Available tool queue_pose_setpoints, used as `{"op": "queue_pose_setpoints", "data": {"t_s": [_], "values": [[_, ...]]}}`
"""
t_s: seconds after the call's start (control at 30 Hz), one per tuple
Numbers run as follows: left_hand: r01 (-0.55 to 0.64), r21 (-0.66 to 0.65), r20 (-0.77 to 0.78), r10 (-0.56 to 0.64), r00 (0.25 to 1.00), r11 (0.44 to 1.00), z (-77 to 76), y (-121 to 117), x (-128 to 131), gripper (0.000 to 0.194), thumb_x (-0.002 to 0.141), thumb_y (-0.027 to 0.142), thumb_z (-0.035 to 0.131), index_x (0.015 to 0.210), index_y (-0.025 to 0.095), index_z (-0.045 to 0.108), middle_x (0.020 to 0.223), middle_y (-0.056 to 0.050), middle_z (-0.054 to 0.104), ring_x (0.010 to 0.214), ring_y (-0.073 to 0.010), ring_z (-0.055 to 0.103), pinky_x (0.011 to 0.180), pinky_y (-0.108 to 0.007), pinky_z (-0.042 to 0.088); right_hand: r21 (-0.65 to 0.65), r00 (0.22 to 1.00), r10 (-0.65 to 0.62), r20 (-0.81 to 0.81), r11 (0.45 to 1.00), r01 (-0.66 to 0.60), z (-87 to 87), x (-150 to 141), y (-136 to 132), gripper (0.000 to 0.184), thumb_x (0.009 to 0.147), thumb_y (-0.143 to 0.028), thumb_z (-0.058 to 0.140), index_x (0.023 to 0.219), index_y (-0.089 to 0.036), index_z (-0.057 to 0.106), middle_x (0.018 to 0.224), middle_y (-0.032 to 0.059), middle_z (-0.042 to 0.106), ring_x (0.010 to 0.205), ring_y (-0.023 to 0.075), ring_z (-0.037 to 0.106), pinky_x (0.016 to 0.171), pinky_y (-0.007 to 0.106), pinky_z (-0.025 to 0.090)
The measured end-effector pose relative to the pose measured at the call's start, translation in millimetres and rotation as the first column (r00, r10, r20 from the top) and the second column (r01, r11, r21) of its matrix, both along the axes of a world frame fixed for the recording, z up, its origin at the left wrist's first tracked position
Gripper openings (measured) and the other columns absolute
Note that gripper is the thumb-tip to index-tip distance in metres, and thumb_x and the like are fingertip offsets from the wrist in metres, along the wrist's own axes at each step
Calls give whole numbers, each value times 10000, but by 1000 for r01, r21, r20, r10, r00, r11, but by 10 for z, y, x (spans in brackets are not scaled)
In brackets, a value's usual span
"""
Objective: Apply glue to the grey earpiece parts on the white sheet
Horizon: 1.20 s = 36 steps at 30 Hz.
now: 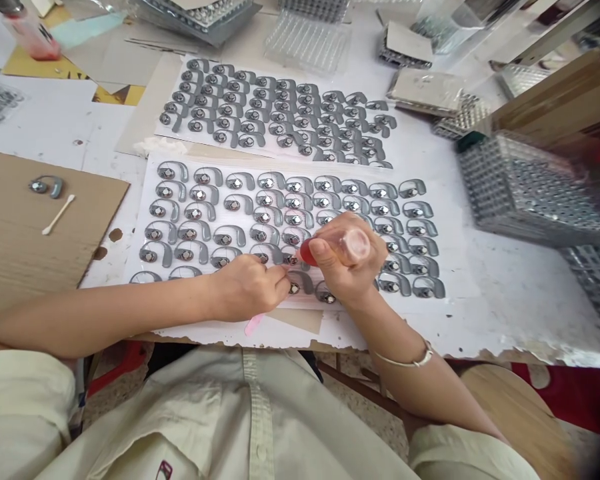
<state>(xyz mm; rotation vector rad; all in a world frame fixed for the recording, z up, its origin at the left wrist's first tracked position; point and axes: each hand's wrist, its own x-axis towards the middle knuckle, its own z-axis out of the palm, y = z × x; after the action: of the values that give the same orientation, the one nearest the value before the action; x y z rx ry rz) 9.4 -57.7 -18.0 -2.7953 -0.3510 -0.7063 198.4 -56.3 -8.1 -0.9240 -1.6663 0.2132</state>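
Observation:
Grey ear-hook earphone pieces (290, 200) with round metal centres lie in rows on a white sheet (290, 167), and a second sheet of them (275, 113) lies beyond it. My right hand (347, 257) is closed around a small clear squeeze bottle (356, 244), whose red tip (307, 252) points down at a piece. My left hand (250, 288) rests on the sheet's near part, its fingertips beside the same pieces. A pink stick (253, 325) pokes out beneath it, apparently held in that hand.
A cardboard sheet (30, 227) at the left carries one earphone piece (46, 187) and a cotton swab (59, 215). Stacked clear trays (525, 187) stand at the right, more trays (307, 43) lie at the back, and a bottle (30, 33) lies far left.

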Motion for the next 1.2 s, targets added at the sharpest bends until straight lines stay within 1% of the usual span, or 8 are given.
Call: {"op": "queue_pose_setpoints", "data": {"t_s": [0.17,0.33,0.47,0.57,0.77,0.87,1.03,1.2], "values": [[-4,-21,11,4,1000,1000,-5,-4,-1,181,893,94,498,846,112,673,773,-82,711,427,-113,512,385,-238,393,49,1000,-13,-1,999,13,-22,17,17,140,799,-219,667,707,-224,561,598,-19,574,537,134,533,514,313,447],[-3,-44,0,3,1000,999,0,-5,1,182,894,95,501,808,111,661,752,-76,708,444,-114,542,389,-233,410,30,1000,-13,13,999,13,-24,12,11,160,812,-255,653,692,-228,550,585,-16,567,518,139,523,502,325,446],[-13,-39,4,13,1000,999,5,-1,6,183,886,96,510,792,119,665,745,-64,710,430,-112,535,382,-233,403,12,999,-24,21,1000,24,-33,15,6,162,812,-261,651,696,-226,544,584,-15,567,517,137,520,497,323,442],[-20,-36,5,20,1000,999,1,-1,9,190,884,96,502,803,122,672,759,-63,711,435,-110,533,383,-232,396,22,999,-38,18,999,37,-49,28,9,165,810,-276,653,698,-229,542,592,-13,569,525,140,526,502,325,442],[-27,-34,38,28,999,999,5,5,15,194,872,88,499,806,119,679,737,-63,707,394,-106,482,359,-231,363,33,1000,-13,6,999,13,-46,31,15,139,796,-225,666,714,-226,554,597,-17,574,536,134,527,516,318,442],[-16,-36,40,18,999,999,19,11,14,188,881,102,502,813,111,677,740,-70,710,387,-102,475,361,-227,360,43,1000,-19,10,999,18,-37,26,16,134,798,-227,662,714,-228,557,599,-16,579,528,136,524,513,321,442],[-5,-63,20,7,1000,998,31,14,6,189,889,103,488,819,111,664,728,-66,703,395,-104,484,367,-224,363,59,1000,-20,12,998,19,-51,43,16,126,783,-210,671,728,-232,560,599,-17,577,532,142,527,507,319,437],[-27,-98,-35,23,999,995,31,14,0,221,893,101,449,844,114,664,758,-74,700,403,-103,478,363,-233,362,72,998,-48,49,996,44,-67,64,16,134,789,-239,661,721,-237,546,609,-14,575,528,152,538,498,327,447]]}}
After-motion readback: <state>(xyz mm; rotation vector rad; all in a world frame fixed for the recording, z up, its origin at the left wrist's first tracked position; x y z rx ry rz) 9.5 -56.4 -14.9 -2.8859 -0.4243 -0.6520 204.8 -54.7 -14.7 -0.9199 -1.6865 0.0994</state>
